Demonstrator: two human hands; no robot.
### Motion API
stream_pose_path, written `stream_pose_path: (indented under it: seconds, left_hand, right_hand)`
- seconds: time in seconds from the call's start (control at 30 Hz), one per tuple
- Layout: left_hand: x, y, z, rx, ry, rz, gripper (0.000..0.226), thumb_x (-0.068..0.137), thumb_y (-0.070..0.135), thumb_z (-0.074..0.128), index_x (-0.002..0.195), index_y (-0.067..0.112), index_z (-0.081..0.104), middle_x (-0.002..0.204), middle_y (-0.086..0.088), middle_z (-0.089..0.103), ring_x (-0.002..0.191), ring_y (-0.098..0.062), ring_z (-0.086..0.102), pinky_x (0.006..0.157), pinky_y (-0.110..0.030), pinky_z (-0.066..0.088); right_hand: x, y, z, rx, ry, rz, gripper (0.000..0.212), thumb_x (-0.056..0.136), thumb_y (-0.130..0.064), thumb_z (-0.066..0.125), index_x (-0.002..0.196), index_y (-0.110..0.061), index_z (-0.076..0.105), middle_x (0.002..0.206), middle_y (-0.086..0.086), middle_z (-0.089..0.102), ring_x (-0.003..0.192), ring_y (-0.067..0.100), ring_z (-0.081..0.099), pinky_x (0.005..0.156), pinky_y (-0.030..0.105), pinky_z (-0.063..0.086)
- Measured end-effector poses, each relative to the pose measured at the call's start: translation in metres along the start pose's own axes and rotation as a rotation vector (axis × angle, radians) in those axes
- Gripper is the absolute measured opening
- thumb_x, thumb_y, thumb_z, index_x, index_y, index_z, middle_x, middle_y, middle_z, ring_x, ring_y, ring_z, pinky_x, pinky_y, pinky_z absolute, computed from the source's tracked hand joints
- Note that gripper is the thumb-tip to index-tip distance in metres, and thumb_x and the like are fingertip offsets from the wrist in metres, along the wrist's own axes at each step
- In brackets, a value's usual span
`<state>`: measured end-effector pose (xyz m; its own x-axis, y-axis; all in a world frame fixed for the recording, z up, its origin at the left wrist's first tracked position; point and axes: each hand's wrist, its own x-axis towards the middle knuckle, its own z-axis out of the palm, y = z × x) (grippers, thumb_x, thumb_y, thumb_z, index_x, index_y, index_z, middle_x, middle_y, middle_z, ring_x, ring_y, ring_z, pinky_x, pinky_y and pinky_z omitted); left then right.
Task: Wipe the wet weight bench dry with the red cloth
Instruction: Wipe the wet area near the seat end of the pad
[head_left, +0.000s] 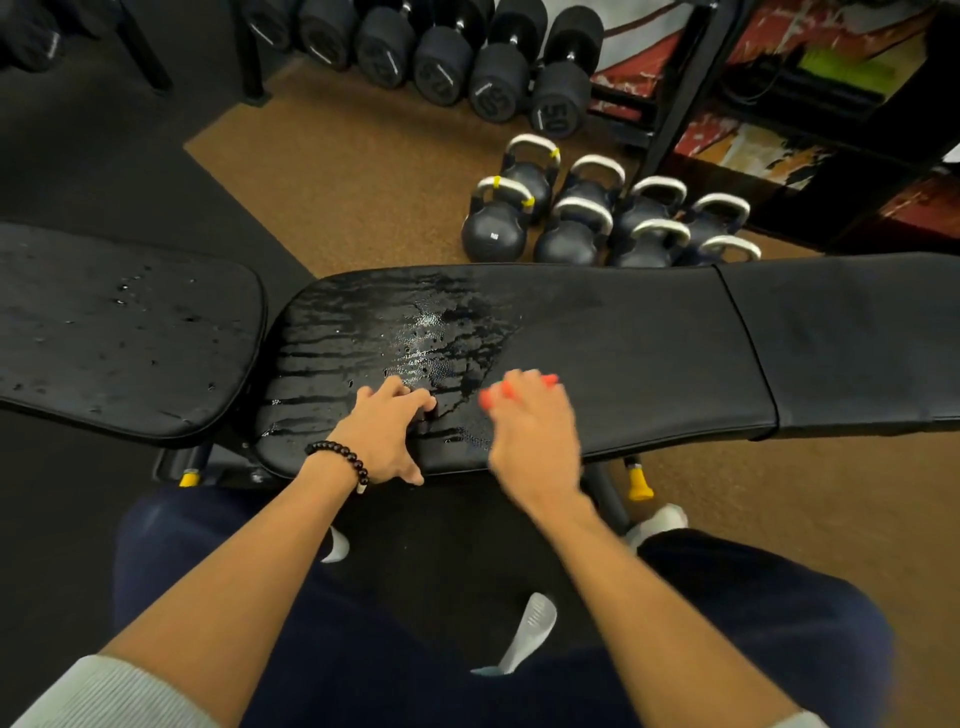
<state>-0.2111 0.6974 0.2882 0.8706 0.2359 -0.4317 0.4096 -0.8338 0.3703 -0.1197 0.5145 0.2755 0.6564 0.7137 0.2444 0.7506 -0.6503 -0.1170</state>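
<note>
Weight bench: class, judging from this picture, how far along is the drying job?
Done: the long pad's right stretch looks matte and dry. In hand: the right hand grips the red cloth at the wet patch; the left hand rests beside it. Left: that patch and the droplets on the seat pad.

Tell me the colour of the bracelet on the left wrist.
The bracelet is of dark, nearly black beads, seen in the head view.

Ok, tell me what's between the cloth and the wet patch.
The left hand rests on the bench beside the cloth, at the near edge of the wet patch. Farther back, the patch lies unobstructed.
</note>
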Motion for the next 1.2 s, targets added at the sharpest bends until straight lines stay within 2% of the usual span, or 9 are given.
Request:
stream_pose_path:
  seconds: [0.1, 0.2, 0.4, 0.6, 0.77, 0.9, 1.0, 1.1, 1.2]
  left_hand:
    - [0.0, -0.002, 0.001, -0.012, 0.01, 0.007, 0.095, 0.06, 0.036, 0.092, 0.14, 0.029, 0.04, 0.132, 0.002, 0.034, 0.121, -0.029, 0.031, 0.102, -0.048, 0.044]
    - [-0.001, -0.003, 0.001, -0.033, 0.018, 0.013, 0.094, 0.062, 0.034, 0.091, 0.141, 0.03, 0.04, 0.133, 0.004, 0.034, 0.121, -0.027, 0.03, 0.1, -0.049, 0.046]
    - [-0.005, -0.013, 0.001, -0.155, 0.065, 0.037, 0.086, 0.07, 0.032, 0.087, 0.144, 0.027, 0.045, 0.139, 0.001, 0.044, 0.128, -0.025, 0.042, 0.108, -0.039, 0.04]
    - [-0.024, -0.04, -0.013, -0.437, 0.529, -0.094, 0.024, 0.084, -0.003, 0.064, 0.102, 0.013, 0.071, 0.085, -0.002, 0.069, 0.077, -0.013, 0.06, 0.081, -0.029, 0.05]
    - [-0.034, -0.066, -0.003, -0.447, 0.565, -0.25, 0.017, 0.088, 0.029, 0.072, 0.073, 0.026, 0.065, 0.063, 0.011, 0.059, 0.063, -0.007, 0.057, 0.069, -0.031, 0.053]
    - [-0.034, -0.078, 0.016, -0.438, 0.481, -0.3, 0.02, 0.091, 0.038, 0.063, 0.072, 0.034, 0.058, 0.077, 0.012, 0.063, 0.078, -0.013, 0.062, 0.074, -0.042, 0.057]
    - [-0.034, -0.079, 0.019, -0.44, 0.507, -0.285, 0.016, 0.093, 0.031, 0.058, 0.082, 0.041, 0.055, 0.09, 0.01, 0.065, 0.086, -0.017, 0.063, 0.078, -0.045, 0.056]
    - [-0.032, -0.08, 0.019, -0.463, 0.53, -0.267, 0.01, 0.093, 0.031, 0.055, 0.093, 0.04, 0.059, 0.096, 0.008, 0.065, 0.09, -0.019, 0.063, 0.08, -0.046, 0.056]
    - [-0.03, -0.078, 0.018, -0.48, 0.504, -0.245, 0.008, 0.09, 0.038, 0.054, 0.093, 0.042, 0.06, 0.094, 0.012, 0.065, 0.089, -0.015, 0.064, 0.082, -0.043, 0.056]
  right_hand:
    - [-0.026, -0.015, 0.015, 0.13, -0.118, -0.239, 0.032, 0.09, -0.019, 0.051, 0.119, -0.018, 0.065, 0.131, 0.002, 0.059, 0.13, 0.027, 0.05, 0.113, 0.045, 0.034]
    - [-0.027, 0.037, -0.006, 0.111, -0.117, -0.421, 0.038, 0.088, -0.019, 0.049, 0.12, -0.019, 0.069, 0.137, 0.003, 0.061, 0.132, 0.024, 0.051, 0.111, 0.046, 0.034]
    - [-0.009, 0.049, -0.001, 0.047, -0.104, -0.172, 0.041, 0.084, -0.008, 0.06, 0.123, -0.016, 0.069, 0.138, 0.006, 0.061, 0.135, 0.029, 0.05, 0.114, 0.051, 0.035]
    - [0.008, -0.085, 0.058, 0.225, -0.18, -0.481, 0.031, 0.085, -0.01, 0.059, 0.114, -0.018, 0.068, 0.133, 0.004, 0.059, 0.134, 0.03, 0.045, 0.116, 0.049, 0.031]
    - [0.002, -0.029, 0.031, 0.251, -0.204, -0.557, 0.037, 0.082, -0.01, 0.072, 0.118, -0.02, 0.073, 0.135, 0.003, 0.063, 0.131, 0.024, 0.054, 0.111, 0.051, 0.037]
    - [-0.004, 0.038, 0.007, 0.205, -0.148, -0.315, 0.037, 0.088, -0.011, 0.062, 0.122, -0.02, 0.071, 0.138, 0.001, 0.061, 0.135, 0.019, 0.05, 0.117, 0.042, 0.031]
    - [0.011, -0.011, 0.023, 0.118, -0.056, -0.175, 0.026, 0.09, -0.014, 0.053, 0.108, -0.017, 0.072, 0.119, 0.005, 0.065, 0.117, 0.03, 0.059, 0.106, 0.045, 0.041]
    - [0.018, -0.089, 0.048, 0.126, -0.109, -0.29, 0.019, 0.09, -0.017, 0.053, 0.107, -0.023, 0.06, 0.11, 0.0, 0.051, 0.109, 0.029, 0.051, 0.097, 0.046, 0.039]
    - [-0.002, -0.1, 0.059, 0.173, -0.203, -0.459, 0.038, 0.088, -0.015, 0.056, 0.125, -0.025, 0.062, 0.139, 0.002, 0.053, 0.136, 0.026, 0.043, 0.117, 0.047, 0.031]
